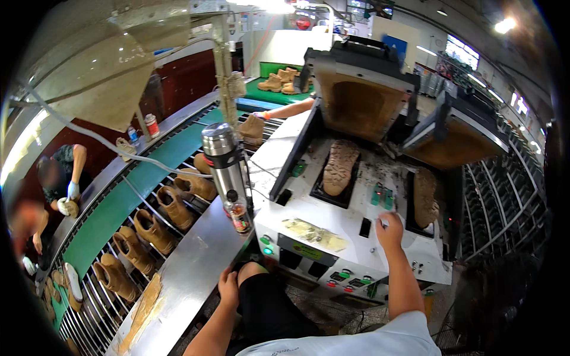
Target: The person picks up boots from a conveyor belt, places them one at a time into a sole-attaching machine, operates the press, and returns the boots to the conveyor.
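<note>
My right hand (390, 229) hangs over the white top of a press machine (314, 219), its fingers curled into a pinch. Whatever it holds, if anything, is too small to make out. Just left of it are small green fittings (382, 196). Two tan shoe soles lie tread up in the press: one (341, 168) in the left station, the other (426, 197) in the right station close to my right hand. Down by my knee, my left hand (228, 287) is beside the metal bench (184, 267); its fingers are partly hidden.
Two raised black lids (362, 95) (454, 133) stand open behind the soles. A steel thermos (222, 160) and a small bottle (239, 218) stand at the bench's end. Tan boots (155, 231) line a roller conveyor (89, 291) at left. Co-workers (56, 172) work beyond; another arm (291, 110) reaches toward a boot (251, 129).
</note>
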The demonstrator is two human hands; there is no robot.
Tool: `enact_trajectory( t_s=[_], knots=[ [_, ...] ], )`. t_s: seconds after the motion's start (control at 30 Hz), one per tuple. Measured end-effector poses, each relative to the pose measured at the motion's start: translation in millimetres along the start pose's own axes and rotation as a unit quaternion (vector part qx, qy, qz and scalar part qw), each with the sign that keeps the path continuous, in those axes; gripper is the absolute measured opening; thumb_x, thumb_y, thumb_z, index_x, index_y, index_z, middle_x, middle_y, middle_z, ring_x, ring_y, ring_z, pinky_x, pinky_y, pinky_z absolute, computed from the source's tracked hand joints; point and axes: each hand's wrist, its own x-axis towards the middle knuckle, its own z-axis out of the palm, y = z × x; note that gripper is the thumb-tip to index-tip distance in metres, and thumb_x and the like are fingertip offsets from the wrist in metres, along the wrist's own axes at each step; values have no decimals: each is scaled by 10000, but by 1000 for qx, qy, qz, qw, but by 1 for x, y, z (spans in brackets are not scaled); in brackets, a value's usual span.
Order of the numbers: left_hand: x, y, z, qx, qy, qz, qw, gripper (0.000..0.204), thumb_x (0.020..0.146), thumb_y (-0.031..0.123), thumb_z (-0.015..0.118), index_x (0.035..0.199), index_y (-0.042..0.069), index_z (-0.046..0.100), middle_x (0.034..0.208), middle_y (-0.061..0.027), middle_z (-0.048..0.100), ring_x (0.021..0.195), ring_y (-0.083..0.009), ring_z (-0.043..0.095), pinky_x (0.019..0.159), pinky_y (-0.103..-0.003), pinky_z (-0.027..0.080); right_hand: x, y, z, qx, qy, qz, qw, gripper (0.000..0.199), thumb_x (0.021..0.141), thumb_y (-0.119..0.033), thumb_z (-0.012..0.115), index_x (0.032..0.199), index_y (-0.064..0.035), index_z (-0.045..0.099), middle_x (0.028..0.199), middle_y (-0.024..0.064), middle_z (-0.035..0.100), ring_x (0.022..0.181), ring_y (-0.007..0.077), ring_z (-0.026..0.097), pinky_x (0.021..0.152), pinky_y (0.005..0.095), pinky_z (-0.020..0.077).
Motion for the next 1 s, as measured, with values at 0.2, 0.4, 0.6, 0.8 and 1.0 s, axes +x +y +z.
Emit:
enact_trajectory(
  t_s=[0.2, 0.4, 0.6, 0.8, 1.0],
  knots=[
    [7, 28, 124, -194, -271, -74, 940, 638, 951, 334, 515, 1459, 9, 308, 1519, -130, 304, 1317, -299, 412, 1049, -421, 359, -89, 57, -106, -29, 40, 142, 989, 97, 719, 10, 663, 792, -40, 621, 778, 96, 627, 700, 274, 605, 640, 355, 488],
    [-31, -11, 77, 149, -202, 128, 960, 189, 871, 143, 591, 887, -29, 667, 711, -85, 634, 618, -183, 629, 577, -295, 508, -71, 95, -139, -56, 71, 150, 985, 195, 726, -49, 687, 917, -53, 644, 872, 115, 618, 806, 310, 600, 699, 381, 490],
    [-23, -19, -51, 172, 34, 147, 973, 139, 883, 94, 570, 806, 13, 653, 677, -36, 610, 558, -107, 554, 510, -261, 448, 62, 111, -102, -274, -88, 287, 914, 994, 652, -454, 790, 1462, -170, 287, 1385, 222, 446, 1255, 358, 466, 986, 464, 430],
    [12, -10, -207, 283, 271, 264, 881, 117, 860, 72, 550, 814, -10, 620, 703, -69, 594, 638, -156, 537, 620, -301, 449, 166, 141, -103, -214, -347, 424, 809, 1252, 483, -295, 830, 1510, -81, 147, 1327, 248, 520, 1202, 338, 545, 996, 403, 451],
    [-13, -37, -270, 116, 352, 143, 918, 80, 744, 8, 595, 822, 15, 603, 686, -27, 560, 610, -124, 513, 568, -266, 439, 73, 81, -112, -207, -30, 267, 941, 946, 637, -237, 754, 1440, -73, 282, 1258, 216, 545, 1167, 397, 519, 983, 464, 429]
  ],
)
